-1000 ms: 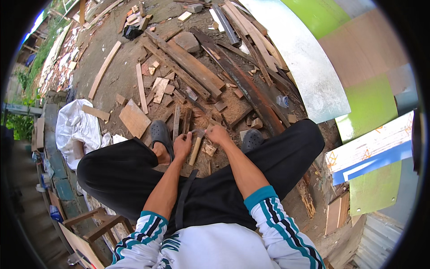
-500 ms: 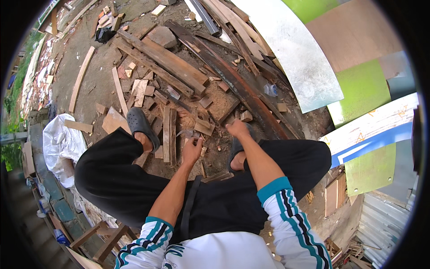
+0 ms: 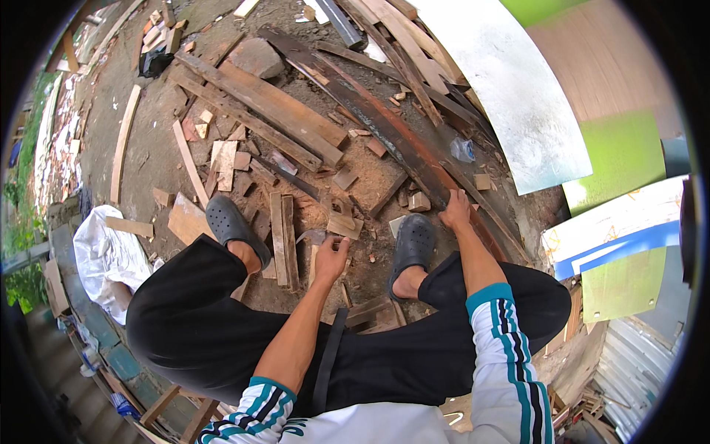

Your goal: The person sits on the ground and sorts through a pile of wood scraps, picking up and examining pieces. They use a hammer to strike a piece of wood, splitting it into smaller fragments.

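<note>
The ground (image 3: 157, 137) is bare earth, strewn with sawdust and timber offcuts. A smooth whitish sheet (image 3: 510, 96) lies to the right. A long, dark plank (image 3: 392, 144), weathered, straight-edged and reddish-brown along one side, lies beyond the right clog (image 3: 414, 246); its long axis runs from far left to near right, the near end toward the right knee. The right hand (image 3: 456, 210) rests against it, fingers curled; firmness of grip cannot be determined. The left hand (image 3: 331, 259) is narrow, fingers bent, just beside a small, pale, squared block (image 3: 345, 226); whether it holds anything cannot be determined.
</note>
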`<state>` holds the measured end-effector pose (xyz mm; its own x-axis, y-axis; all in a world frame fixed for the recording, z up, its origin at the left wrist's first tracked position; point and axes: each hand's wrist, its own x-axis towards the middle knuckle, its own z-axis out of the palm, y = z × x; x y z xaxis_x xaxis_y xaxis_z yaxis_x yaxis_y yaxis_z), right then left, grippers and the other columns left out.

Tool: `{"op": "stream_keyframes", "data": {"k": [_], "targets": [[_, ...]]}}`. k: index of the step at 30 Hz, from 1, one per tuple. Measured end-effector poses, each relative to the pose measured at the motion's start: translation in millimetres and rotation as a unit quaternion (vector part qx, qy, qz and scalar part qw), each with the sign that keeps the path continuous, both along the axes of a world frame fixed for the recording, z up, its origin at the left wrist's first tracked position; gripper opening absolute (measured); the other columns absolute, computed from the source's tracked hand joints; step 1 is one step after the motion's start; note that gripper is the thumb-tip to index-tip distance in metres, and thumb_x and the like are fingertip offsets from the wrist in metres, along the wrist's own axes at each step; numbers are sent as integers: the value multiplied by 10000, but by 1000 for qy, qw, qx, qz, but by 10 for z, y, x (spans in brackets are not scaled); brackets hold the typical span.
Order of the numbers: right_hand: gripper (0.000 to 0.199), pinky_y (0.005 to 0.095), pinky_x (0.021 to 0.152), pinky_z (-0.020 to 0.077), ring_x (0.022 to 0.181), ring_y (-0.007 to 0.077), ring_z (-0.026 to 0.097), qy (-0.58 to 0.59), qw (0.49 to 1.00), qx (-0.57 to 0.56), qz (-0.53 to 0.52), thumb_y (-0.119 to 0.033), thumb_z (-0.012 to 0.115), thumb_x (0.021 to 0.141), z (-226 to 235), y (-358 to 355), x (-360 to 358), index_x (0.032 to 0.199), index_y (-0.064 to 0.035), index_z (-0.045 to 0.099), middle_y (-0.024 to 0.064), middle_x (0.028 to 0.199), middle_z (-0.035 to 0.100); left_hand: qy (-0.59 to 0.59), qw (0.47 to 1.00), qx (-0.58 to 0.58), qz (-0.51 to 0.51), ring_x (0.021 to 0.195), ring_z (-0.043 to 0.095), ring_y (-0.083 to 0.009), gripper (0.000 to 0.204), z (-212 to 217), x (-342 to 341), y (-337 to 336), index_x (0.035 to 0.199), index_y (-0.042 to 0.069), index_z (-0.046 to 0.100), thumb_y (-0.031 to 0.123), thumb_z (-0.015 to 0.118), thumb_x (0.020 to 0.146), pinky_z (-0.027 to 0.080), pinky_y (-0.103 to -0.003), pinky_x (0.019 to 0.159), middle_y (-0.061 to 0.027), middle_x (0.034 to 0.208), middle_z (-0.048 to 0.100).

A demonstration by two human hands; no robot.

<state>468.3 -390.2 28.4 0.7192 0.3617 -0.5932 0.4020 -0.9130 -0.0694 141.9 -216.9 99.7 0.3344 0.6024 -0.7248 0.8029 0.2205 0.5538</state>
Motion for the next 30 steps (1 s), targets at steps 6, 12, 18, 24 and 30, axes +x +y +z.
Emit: {"op": "stream_keyframes", "data": {"k": [6, 12, 18, 24, 30], "targets": [[811, 495, 1167, 259, 1449, 350, 254, -68, 992, 103, 21, -114, 746, 767, -80, -97, -284, 1448, -10, 319, 169, 1529, 322, -20, 999, -46, 6, 856, 675, -241, 460, 0, 225, -96, 1167, 2, 650, 404, 575, 955, 509, -405, 771, -141, 980, 710], [739, 535, 1136, 283, 1411, 321, 327, -100, 980, 165, 43, -117, 713, 794, 164, -108, -606, 1433, -16, 357, 153, 1477, 388, -5, 999, -26, -39, 866, 678, -255, 454, -156, 251, -167, 1140, -8, 661, 398, 586, 950, 515, -390, 801, -152, 980, 716], [681, 507, 1118, 318, 1379, 332, 370, -89, 974, 183, 99, -251, 689, 855, 143, -200, -266, 1434, -29, 408, 144, 1443, 440, -22, 999, -28, -23, 817, 669, -234, 433, -268, 182, -231, 1093, -22, 672, 378, 599, 946, 506, -365, 761, -141, 905, 703], [517, 492, 1105, 352, 1316, 362, 430, -76, 972, 190, -113, -320, 619, 917, -16, -73, 186, 1351, -56, 518, 160, 1407, 489, -29, 998, -16, -45, 776, 654, -227, 431, -336, 154, -228, 1075, -37, 662, 370, 602, 947, 498, -362, 731, -147, 899, 697], [526, 505, 1105, 349, 1327, 354, 436, -82, 986, 77, -120, -296, 573, 933, -109, 97, 590, 1400, -77, 467, 135, 1409, 505, -10, 998, -14, -55, 779, 653, -228, 434, -359, 68, -201, 1076, -42, 643, 371, 590, 953, 497, -373, 735, -147, 928, 701]]}}
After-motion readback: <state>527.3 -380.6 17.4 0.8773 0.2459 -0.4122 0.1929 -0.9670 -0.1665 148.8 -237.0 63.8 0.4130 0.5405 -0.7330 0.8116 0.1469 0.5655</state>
